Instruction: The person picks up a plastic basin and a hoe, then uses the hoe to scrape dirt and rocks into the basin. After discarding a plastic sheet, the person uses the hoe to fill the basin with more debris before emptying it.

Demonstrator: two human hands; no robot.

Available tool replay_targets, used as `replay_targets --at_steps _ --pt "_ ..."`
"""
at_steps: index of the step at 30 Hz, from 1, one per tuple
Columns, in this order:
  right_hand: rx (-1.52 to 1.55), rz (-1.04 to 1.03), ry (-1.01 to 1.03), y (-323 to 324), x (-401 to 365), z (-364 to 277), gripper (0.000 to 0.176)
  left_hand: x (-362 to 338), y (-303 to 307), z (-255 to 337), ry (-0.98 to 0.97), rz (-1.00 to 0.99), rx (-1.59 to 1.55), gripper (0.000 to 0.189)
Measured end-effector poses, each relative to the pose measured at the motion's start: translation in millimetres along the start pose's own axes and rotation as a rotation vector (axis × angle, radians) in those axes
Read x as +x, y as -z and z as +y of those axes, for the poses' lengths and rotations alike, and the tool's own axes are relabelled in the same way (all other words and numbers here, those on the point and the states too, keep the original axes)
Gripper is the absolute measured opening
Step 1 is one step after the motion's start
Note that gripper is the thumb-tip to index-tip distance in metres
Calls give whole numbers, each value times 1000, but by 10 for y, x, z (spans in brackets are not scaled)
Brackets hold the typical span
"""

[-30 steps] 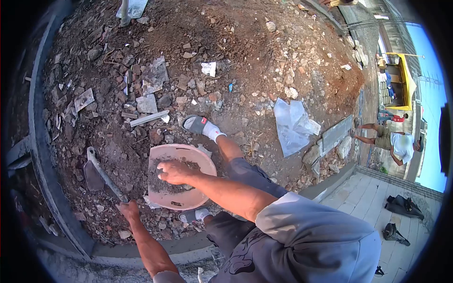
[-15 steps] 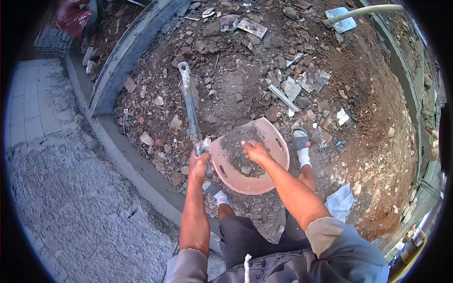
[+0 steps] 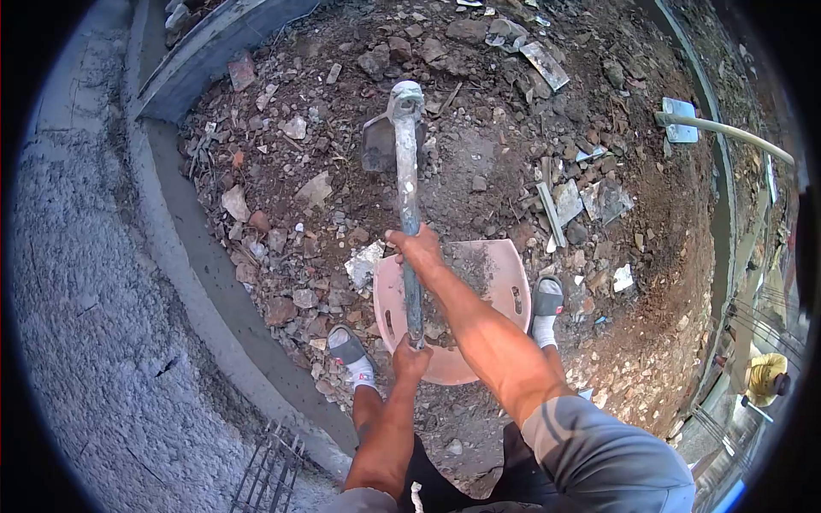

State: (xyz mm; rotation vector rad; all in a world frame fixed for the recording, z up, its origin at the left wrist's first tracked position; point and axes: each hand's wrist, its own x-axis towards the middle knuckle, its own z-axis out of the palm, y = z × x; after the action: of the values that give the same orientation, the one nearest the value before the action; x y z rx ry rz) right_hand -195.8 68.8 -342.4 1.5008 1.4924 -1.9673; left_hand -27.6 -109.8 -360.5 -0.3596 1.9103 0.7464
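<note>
In the head view my two hands are closed around the handle of a hoe (image 3: 409, 197). My left hand (image 3: 411, 361) grips the butt end, low over the pan. Higher up the shaft, my right hand (image 3: 419, 250) is wrapped round it. The hoe points away from me, its dark blade (image 3: 379, 147) at the rubble. Beneath the handle lies a pink plastic pan (image 3: 449, 366) with slots in its sides, holding grey soil partly hidden by my right arm. My feet in grey slides stand either side of it.
Broken stone and rubble (image 3: 315, 190) cover the ground. A concrete kerb (image 3: 184, 265) runs along the left, beside rough concrete with rebar ends (image 3: 272, 470). Another long-handled tool (image 3: 682, 121) lies at the upper right. A person in yellow (image 3: 764, 379) is at the far right.
My right hand has left the soil in the pan and taken hold of the hoe handle. The hoe has swung rightward, over the pan. My left foot has stepped out left.
</note>
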Motion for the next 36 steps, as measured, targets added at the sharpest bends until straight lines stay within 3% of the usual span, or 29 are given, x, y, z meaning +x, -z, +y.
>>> replay_targets --at_steps 2,5,9,12,15,19,23,28,29,32,33,34,35,36 --pt "37 13 48 107 -37 -94 28 -76 -56 196 -77 35 -61 37" --pt "39 13 199 318 -136 -764 27 69 -72 817 -130 -42 -234 37" --pt "-52 48 497 557 359 -1803 26 560 -68 1908 -520 -68 -382 34" --pt "-140 58 576 663 1217 -1981 23 1038 -294 2227 -453 -124 -554 25" --pt "-358 213 329 660 1696 -1369 22 1099 -547 2048 -144 -201 -631 22" --pt "-490 253 332 615 1543 -955 31 1012 -554 1581 -141 -198 -681 23" --pt "-474 190 216 549 1075 -516 25 205 -475 1208 26 -206 -612 23" --pt "-265 122 7 679 549 -208 19 -527 -374 825 -99 -147 -475 30" --pt "-317 146 -10 695 593 -229 18 -648 -413 795 -93 -179 -483 38" --pt "-378 118 -9 672 677 -381 19 -831 -544 496 -139 -145 -911 47" --pt "-414 142 16 677 707 -380 22 -675 -576 184 -210 125 -718 59" --pt "-511 175 29 675 673 -421 24 -579 -393 39 -165 379 -468 60" --pt "-507 142 32 750 705 -411 24 -399 -301 -207 -83 579 -215 61" --pt "-504 112 34 819 728 -377 24 -195 -244 -470 84 655 -125 62"
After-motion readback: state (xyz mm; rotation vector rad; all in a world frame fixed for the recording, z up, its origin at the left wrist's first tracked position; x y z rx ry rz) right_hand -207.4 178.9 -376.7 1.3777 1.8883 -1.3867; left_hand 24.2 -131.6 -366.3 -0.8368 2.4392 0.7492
